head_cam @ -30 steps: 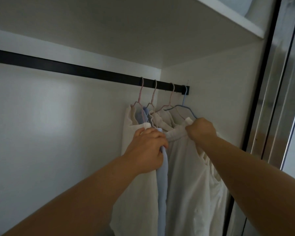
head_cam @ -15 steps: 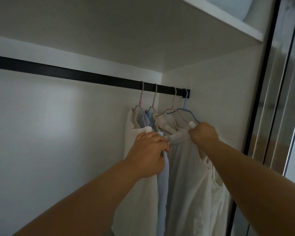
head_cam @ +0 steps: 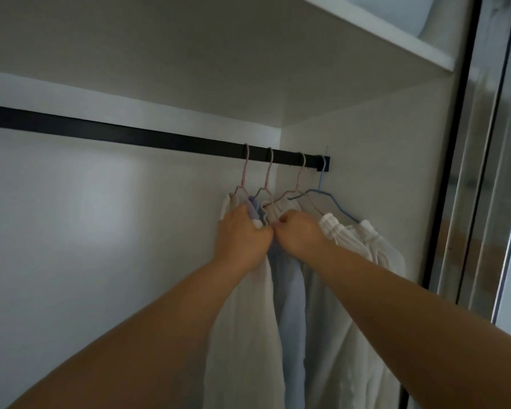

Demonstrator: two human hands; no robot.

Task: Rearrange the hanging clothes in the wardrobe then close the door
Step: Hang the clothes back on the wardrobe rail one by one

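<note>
White wardrobe walls (head_cam: 71, 231) surround us; clothes (head_cam: 248, 320) hang bunched at the rail's (head_cam: 130, 137) right end. Our left hand (head_cam: 242, 234) grips their tops, our right hand (head_cam: 300, 234) pinches fabric beside it, fingers curled.

a home bedroom wardrobe, seen from inside: a black hanging rail (head_cam: 130, 137) crosses white panels, a white shelf (head_cam: 366, 28) sits above the rail, garments on wire hangers (head_cam: 298, 184) crowd its right end, beside a mirrored sliding door (head_cam: 490, 172).

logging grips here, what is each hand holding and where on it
Left hand grips the pale blue garment near its top; right hand grips the white garment beside it at its gathered top.
</note>
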